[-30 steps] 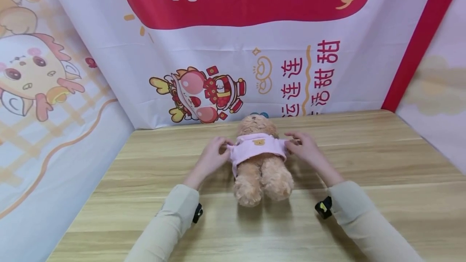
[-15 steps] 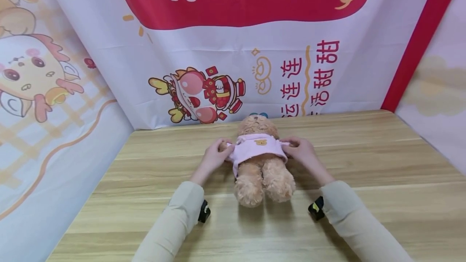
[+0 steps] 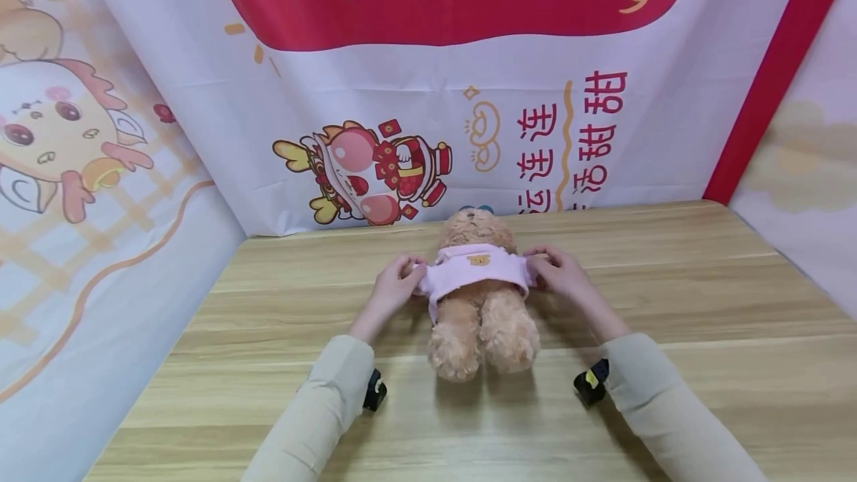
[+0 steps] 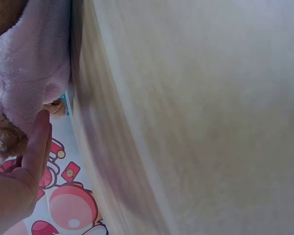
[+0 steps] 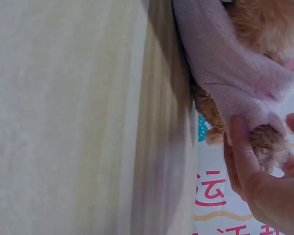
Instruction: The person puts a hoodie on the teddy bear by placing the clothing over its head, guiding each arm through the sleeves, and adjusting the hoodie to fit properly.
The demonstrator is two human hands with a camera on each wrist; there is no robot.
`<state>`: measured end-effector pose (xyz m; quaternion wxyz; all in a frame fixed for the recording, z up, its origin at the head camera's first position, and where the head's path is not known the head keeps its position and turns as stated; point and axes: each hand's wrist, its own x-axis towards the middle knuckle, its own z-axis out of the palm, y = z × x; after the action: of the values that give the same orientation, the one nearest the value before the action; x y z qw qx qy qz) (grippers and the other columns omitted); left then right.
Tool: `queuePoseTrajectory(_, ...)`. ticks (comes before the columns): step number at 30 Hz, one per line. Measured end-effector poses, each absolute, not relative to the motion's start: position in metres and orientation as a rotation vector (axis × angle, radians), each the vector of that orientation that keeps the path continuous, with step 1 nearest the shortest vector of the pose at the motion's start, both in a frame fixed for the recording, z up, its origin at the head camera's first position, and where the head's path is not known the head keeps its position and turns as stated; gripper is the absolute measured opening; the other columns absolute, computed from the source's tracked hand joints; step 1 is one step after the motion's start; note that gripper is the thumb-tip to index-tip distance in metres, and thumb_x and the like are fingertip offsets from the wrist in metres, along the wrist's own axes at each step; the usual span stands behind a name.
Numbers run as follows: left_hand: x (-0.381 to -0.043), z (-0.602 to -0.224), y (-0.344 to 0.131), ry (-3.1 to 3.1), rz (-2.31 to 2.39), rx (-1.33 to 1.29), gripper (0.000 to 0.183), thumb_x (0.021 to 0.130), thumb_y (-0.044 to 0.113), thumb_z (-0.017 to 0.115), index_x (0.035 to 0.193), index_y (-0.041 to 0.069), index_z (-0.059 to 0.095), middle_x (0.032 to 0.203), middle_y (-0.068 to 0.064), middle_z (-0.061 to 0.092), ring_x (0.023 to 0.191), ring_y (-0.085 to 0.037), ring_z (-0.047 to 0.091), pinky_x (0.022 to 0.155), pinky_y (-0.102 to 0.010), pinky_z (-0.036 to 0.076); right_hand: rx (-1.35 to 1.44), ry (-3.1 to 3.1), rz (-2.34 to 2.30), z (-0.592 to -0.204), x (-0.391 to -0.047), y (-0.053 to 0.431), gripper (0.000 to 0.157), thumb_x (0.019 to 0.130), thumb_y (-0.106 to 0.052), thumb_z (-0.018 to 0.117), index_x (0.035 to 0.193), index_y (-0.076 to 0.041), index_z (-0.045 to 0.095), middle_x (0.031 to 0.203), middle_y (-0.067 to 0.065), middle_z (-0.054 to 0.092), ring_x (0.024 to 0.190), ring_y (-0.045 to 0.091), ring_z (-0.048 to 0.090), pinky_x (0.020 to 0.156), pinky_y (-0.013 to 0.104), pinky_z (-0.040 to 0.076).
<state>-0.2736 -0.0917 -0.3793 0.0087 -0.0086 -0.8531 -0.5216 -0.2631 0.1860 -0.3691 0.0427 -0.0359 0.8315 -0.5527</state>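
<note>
A light brown teddy bear (image 3: 510,329) lies on its back, legs towards me, in a fluffy pink top (image 3: 462,270) with a small bear patch. At its left side in the head view, my left hand (image 3: 395,285) pinches the sleeve end. In the left wrist view a straight finger (image 4: 37,142) lies along that sleeve, beside the furry paw (image 4: 8,138); the thumb is mostly hidden. My right hand (image 3: 561,274) holds the opposite sleeve at its cuff. Its fingers (image 5: 241,144) and thumb lie either side of the other paw (image 5: 267,144), which pokes out of the cuff.
The bear lies on a wood-grain table (image 3: 281,363), its head near the back edge. Behind hangs a white and red printed cloth (image 3: 415,73); another printed cloth (image 3: 107,259) hangs on the left. Black wrist cameras (image 3: 376,390) sit under both sleeves.
My left fingers have closed in on the sleeve end. My right hand moved inward over its sleeve, then slightly back out, spreading the cuff. The bear stays almost in place.
</note>
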Motion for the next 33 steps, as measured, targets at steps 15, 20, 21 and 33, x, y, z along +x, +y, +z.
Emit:
queuePoseTrajectory(15, -0.272, -0.374, -0.090, -2.680, -1.469, -0.055, 0.019, 0.093, 0.013, 0.053, 0.103, 0.000, 0.061, 0.069, 0.003, 0.043, 0.069, -0.011, 0.050, 0.061, -0.019, 0.046, -0.110, 2.616, -1.677, -0.371, -0.264, 0.193, 0.030, 0.095, -0.011, 0.049, 0.110, 0.015, 0.054, 0.082, 0.005, 0.059, 0.069, 0.001, 0.051, 0.061, 0.016, 0.050)
queuePoseTrajectory(20, -0.270, -0.377, -0.096, -2.718, -1.658, -0.181, 0.026, 0.096, 0.016, 0.053, 0.115, 0.000, 0.059, 0.080, -0.007, 0.056, 0.077, -0.012, 0.056, 0.068, -0.022, 0.049, -0.226, 2.452, -1.707, -0.370, -0.263, 0.199, 0.039, 0.098, -0.015, 0.048, 0.127, 0.010, 0.047, 0.094, 0.007, 0.059, 0.080, 0.002, 0.056, 0.079, 0.024, 0.055)
queuePoseTrajectory(21, -0.269, -0.377, -0.099, -2.738, -1.705, -0.207, 0.028, 0.096, 0.017, 0.053, 0.118, 0.001, 0.058, 0.083, -0.008, 0.057, 0.079, -0.012, 0.057, 0.069, -0.023, 0.050, -0.257, 2.401, -1.713, -0.370, -0.262, 0.200, 0.041, 0.097, -0.014, 0.049, 0.131, 0.008, 0.043, 0.097, 0.008, 0.057, 0.082, 0.004, 0.057, 0.082, 0.028, 0.055)
queuePoseTrajectory(33, -0.271, -0.378, -0.103, -2.760, -1.835, -0.291, 0.036, 0.090, -0.001, 0.056, 0.126, -0.004, 0.051, 0.108, -0.021, 0.057, 0.080, -0.010, 0.057, 0.077, -0.030, 0.056, -0.239, 2.445, -1.668, -0.374, -0.261, 0.202, 0.043, 0.090, -0.003, 0.052, 0.131, 0.007, 0.045, 0.125, 0.030, 0.051, 0.097, 0.013, 0.057, 0.082, 0.024, 0.054)
